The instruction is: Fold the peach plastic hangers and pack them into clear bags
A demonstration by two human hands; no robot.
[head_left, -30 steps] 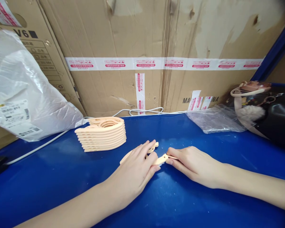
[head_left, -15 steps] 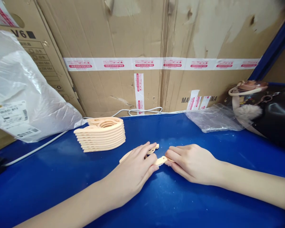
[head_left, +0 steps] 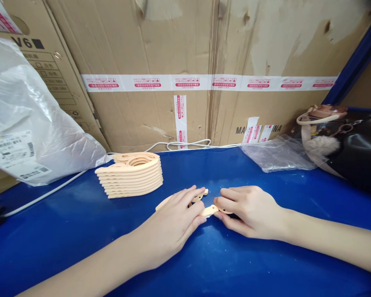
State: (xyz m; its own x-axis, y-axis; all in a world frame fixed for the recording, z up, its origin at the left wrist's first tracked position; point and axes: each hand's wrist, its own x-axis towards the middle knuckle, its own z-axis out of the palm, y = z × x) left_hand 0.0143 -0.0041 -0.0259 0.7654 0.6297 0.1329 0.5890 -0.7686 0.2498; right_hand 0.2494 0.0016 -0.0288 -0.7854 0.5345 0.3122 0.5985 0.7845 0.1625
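A cream plastic folding hanger (head_left: 209, 211) lies on the blue table between my hands, mostly covered by them. My left hand (head_left: 177, 218) rests over its larger part, fingers curled around it and thumb at the near side. The fingertips of my right hand (head_left: 249, 211) pinch the jointed arm to the right of a small round hole. A short knobbed end shows just beyond my left fingers. To the left, behind my left hand, stands a neat stack of folded cream hangers (head_left: 131, 177).
A white plastic mailer bag (head_left: 40, 119) leans at the left against cardboard boxes (head_left: 148, 49). White cable (head_left: 188, 144) runs along the back edge of the blue table (head_left: 235, 268). A clear plastic bag (head_left: 278, 154) and a black bag (head_left: 361, 144) lie at the right.
My right fingers have shifted slightly on the hanger's arm, and a bit more of it shows beneath them. My left hand stays in place on the hanger.
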